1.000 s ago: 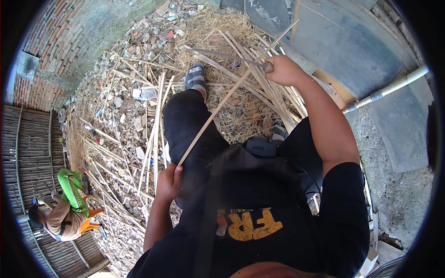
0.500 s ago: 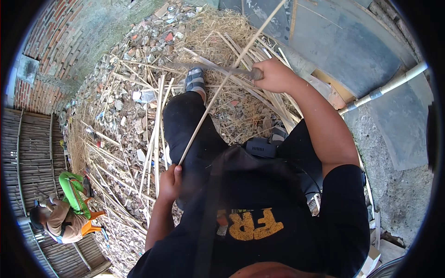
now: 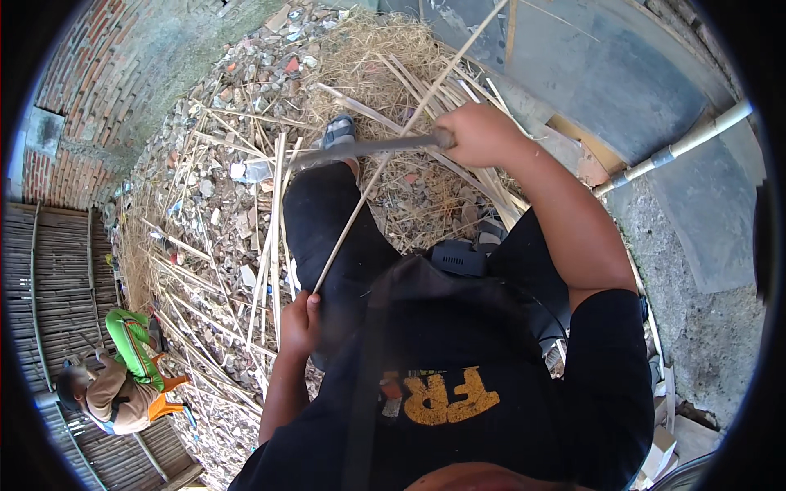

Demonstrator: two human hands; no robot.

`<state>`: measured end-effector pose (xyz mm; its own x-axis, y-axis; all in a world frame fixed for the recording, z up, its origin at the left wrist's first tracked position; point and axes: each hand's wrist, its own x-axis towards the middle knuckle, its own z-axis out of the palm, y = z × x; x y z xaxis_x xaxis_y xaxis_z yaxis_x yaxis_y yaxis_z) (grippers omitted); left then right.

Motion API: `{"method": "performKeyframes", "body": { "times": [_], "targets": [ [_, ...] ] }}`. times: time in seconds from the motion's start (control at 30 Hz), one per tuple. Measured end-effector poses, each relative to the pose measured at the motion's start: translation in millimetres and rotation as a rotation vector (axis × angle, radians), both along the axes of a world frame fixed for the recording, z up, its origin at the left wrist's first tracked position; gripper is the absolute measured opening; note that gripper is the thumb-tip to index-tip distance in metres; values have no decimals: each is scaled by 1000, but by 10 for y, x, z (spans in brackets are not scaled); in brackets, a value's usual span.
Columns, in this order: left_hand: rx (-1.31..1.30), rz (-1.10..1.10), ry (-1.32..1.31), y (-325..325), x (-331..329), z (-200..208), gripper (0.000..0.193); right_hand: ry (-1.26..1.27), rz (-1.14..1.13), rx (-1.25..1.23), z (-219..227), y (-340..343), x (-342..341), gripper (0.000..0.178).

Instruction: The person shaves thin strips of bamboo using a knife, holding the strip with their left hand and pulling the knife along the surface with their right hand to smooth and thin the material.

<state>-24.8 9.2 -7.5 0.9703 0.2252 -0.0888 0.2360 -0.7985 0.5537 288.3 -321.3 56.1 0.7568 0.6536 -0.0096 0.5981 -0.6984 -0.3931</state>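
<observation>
holding a thin strip (image 3: 367,194), dark blade (image 3: 352,150) crossing it

Centre: bamboo stick (image 3: 354,217), lower end in left hand (image 3: 300,325), crossed by long-bladed knife (image 3: 368,149) in right hand (image 3: 475,136). Left: split strips (image 3: 271,233) on rubble (image 3: 246,219); farther left, seated person (image 3: 123,403) on chair (image 3: 163,407) beside slatted wall (image 3: 61,274). Upper left: brick wall (image 3: 90,78). Top: straw (image 3: 377,51). Right: pipe (image 3: 704,136).
</observation>
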Motion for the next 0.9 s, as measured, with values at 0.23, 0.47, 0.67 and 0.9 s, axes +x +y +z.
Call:
{"method": "performKeyframes", "body": {
  "times": [0.23, 0.47, 0.67, 0.9],
  "targets": [
    [18, -24, -71, -46, 91, 18, 45, 70, -260, 258, -374, -313, 506, 24],
    [-37, 5, -7, 34, -13, -58, 45, 29, -68, 91, -42, -76, 95, 20],
    [13, -7, -40, -113, 91, 6, 46, 93, -123, 114, -261, -250, 366, 21],
    [11, 33, 7, -8, -48, -56, 47, 120, -142, 123, -26, -56, 57, 27]
  ]
}}
